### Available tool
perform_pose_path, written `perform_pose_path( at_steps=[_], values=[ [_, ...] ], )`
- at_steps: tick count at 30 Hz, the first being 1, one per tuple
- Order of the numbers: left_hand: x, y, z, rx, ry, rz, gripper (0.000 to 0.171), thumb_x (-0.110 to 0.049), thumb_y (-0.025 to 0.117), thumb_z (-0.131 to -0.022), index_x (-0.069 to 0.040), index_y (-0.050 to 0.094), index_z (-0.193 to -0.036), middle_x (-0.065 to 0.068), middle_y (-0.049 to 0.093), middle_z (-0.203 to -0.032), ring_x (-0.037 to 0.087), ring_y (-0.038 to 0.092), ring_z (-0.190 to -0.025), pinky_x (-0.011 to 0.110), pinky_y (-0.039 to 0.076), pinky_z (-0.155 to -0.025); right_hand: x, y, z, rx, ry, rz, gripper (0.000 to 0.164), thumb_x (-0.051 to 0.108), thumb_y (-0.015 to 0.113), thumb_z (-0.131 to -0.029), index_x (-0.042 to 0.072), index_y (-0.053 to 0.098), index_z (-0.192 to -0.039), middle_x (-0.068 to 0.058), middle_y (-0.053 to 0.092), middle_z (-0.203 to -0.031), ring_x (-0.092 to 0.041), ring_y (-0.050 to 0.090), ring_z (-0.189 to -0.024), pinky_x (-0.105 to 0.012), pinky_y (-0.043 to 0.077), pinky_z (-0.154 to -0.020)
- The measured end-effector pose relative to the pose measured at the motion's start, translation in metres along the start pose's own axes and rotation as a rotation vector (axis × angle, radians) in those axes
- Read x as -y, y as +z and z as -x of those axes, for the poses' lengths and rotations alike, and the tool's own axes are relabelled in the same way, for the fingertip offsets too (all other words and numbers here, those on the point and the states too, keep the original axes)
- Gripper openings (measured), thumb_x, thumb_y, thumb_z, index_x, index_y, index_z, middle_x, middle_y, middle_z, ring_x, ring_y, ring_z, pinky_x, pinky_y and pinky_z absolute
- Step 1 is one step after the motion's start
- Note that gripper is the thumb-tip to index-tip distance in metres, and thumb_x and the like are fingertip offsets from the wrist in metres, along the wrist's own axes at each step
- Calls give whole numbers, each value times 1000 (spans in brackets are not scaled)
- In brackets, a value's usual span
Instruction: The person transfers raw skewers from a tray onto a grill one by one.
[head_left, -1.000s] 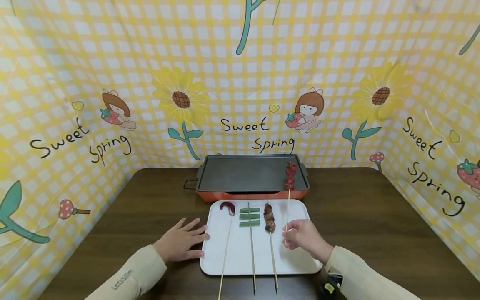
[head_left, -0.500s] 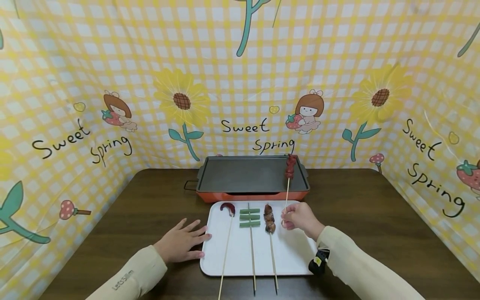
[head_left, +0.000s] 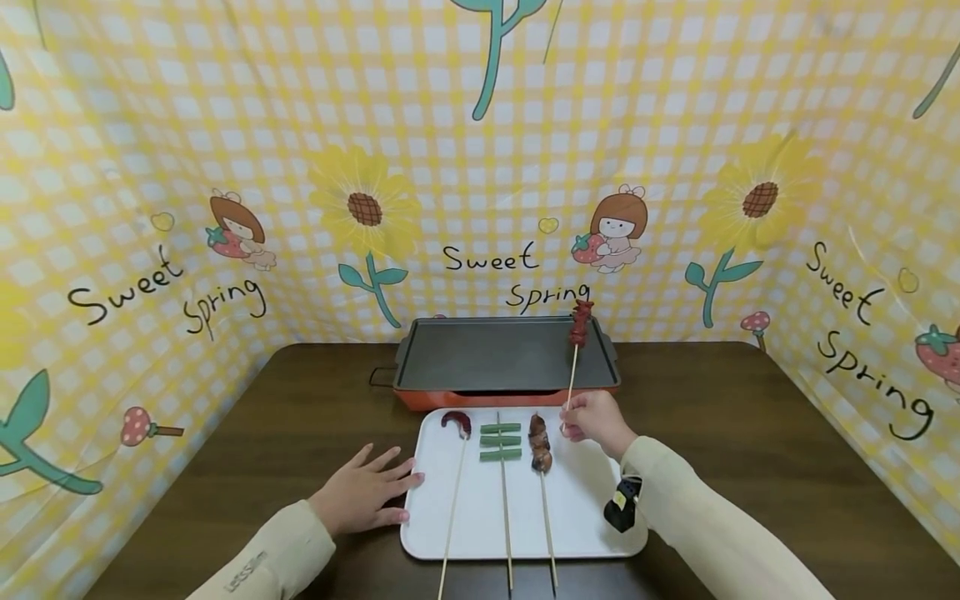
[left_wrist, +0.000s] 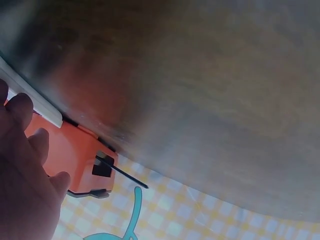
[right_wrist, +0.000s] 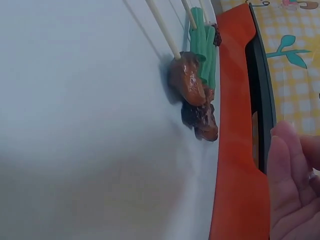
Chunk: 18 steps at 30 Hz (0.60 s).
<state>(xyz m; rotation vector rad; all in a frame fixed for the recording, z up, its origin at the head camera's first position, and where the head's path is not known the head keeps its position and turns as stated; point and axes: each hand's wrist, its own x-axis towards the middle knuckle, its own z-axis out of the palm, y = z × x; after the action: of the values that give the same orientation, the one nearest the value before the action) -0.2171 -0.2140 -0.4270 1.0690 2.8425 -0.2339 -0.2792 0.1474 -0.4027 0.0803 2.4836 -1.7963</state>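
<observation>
My right hand [head_left: 598, 421] pinches the wooden stick of a red meat skewer [head_left: 580, 323]. Its meat end overlaps the right side of the grill plate [head_left: 487, 354] in the head view. Fingers spread, my left hand [head_left: 367, 490] lies by the left edge of the white tray [head_left: 480, 533], fingertips right at the rim. On the tray, left to right, are a skewer with a curled dark red piece [head_left: 457, 424], a skewer of green bean pieces [head_left: 500, 442] and a brown meat skewer [head_left: 540, 444]. The right wrist view shows the brown meat [right_wrist: 192, 90] close up; the held skewer is out of sight there.
An orange-red grill base [head_left: 427, 399] stands right behind the tray, with a thin wire handle [head_left: 381, 377] at its left. The dark wooden table [head_left: 750, 467] extends to both sides. A yellow checked cloth [head_left: 480, 183] hangs behind and along the sides.
My right hand has moved forward and slightly left with the red meat skewer, whose meat end has shifted toward the grill's back edge. My left hand has stayed by the tray.
</observation>
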Motion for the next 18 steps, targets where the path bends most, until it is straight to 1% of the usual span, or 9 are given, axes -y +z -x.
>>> perform_pose_path(
  at_steps=[6,11,13,18],
  values=[
    [2,3,0,-12,-1,7,61,-59,42,-93,-22,50,-142,5,47,-145,34,35,-136,60,25,-105,5,0,-9,-1,31,-22,11,-5,59,-88,-15,62,-92,-8,65,-66,-9,58,-51,-27,54,-54],
    [1,3,0,-6,-1,11,62,-60,40,-94,-22,50,-142,5,46,-145,34,35,-136,60,25,-105,9,0,-16,-8,69,-38,9,-5,59,-89,-13,62,-93,-8,64,-64,-9,58,-50,-26,53,-54],
    [1,3,0,-2,-5,8,62,-60,40,-94,-22,49,-142,5,46,-145,33,35,-136,59,25,-105,9,0,-17,-10,81,-55,8,-5,59,-89,-12,62,-92,-7,63,-63,-9,58,-50,-26,53,-53],
    [-1,2,-1,-14,0,-4,60,-57,43,-94,-21,50,-142,6,47,-144,33,38,-135,59,26,-105,7,1,-19,-8,96,-103,9,-6,57,-89,-13,61,-93,-4,62,-61,-7,58,-50,-24,52,-53]
  ],
)
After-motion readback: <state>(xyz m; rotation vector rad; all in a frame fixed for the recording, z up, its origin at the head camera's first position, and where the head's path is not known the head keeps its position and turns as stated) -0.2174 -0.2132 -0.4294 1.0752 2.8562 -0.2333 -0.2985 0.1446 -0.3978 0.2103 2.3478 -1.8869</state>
